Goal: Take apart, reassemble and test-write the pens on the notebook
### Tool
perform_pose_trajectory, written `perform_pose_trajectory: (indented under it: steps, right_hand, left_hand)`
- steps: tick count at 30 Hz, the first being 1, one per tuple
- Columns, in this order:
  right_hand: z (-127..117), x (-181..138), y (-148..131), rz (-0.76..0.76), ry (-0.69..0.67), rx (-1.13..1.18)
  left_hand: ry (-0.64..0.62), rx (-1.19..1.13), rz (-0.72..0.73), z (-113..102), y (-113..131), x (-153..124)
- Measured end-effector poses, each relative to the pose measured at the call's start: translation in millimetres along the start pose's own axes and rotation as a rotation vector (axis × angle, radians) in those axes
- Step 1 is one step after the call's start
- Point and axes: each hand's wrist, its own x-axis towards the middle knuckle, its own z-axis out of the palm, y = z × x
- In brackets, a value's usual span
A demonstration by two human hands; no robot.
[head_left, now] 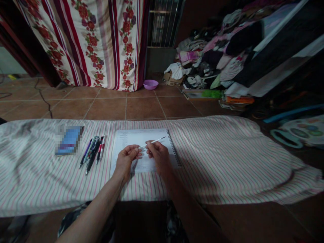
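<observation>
Rod (159,139) slim, white, dark-tipped, pinched in grip of left hand (128,155), right hand (159,154); spiral-bound notebook (144,165) beneath.

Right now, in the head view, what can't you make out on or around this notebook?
All in the head view:
Notebook writing: too small and blurred, partly covered by the left hand and right hand.
Thin white rod: left end hidden by the left fingers.
Pens: any lettering too small.
Blue rectangular object: masked by pixelation.

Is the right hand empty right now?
No, the right hand pinches a thin white stick over the notebook.
</observation>
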Motion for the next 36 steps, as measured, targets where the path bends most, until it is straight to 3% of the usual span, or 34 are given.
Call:
perform_pose_trajectory:
  steps: [36]
  right_hand:
    - [1.0, 0.0, 1.0, 0.001, 0.006, -0.002]
  left_hand:
    - [0.018, 0.009, 0.008, 1.5, -0.5, 0.5]
